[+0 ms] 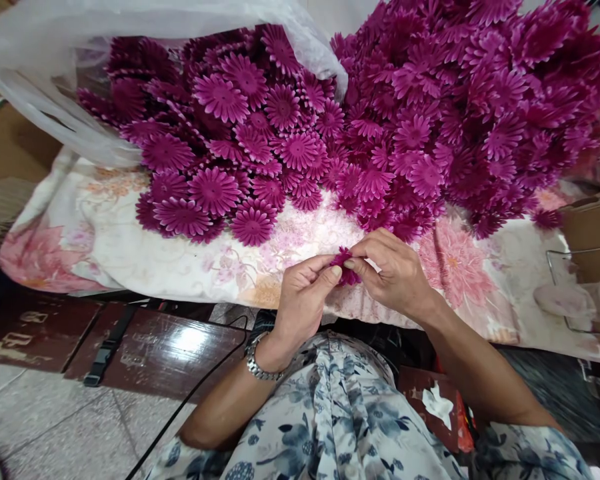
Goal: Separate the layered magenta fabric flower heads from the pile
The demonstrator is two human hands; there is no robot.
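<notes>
We pinch one small magenta flower [345, 267] between the fingers of our left hand [304, 297] and right hand [396, 273], both closed on it. It looks light, soft and easily crushed, so its petal edges suit holding best. The loose flower heap [330, 127] lies just beyond our fingers.

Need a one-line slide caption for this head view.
Left hand and right hand pinch one magenta flower before heaped flowers on a floral cloth.

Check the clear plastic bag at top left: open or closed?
Open. The plastic bag gapes toward the cloth, and purple flower heads spill out of its mouth onto it.
</notes>
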